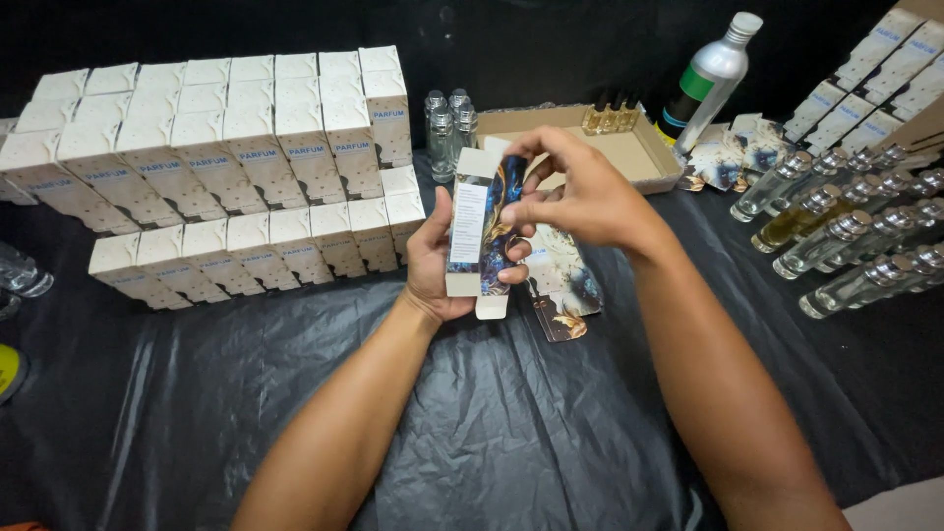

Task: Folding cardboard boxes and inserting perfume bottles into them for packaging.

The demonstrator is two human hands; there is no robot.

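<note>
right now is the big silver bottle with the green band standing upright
No, the silver bottle lies tilted on its side at the back of the table, its cap pointing up and away, beside the shallow cardboard tray.

left hand (440,258): totally bare, no glove, no ring that you can spot
right hand (580,192): same deal, bare, short nails, nothing on the fingers
wrists: no watch, no band on either one
forearms: both uncovered all the way to the bottom of the view, no sleeves showing anywhere
</note>
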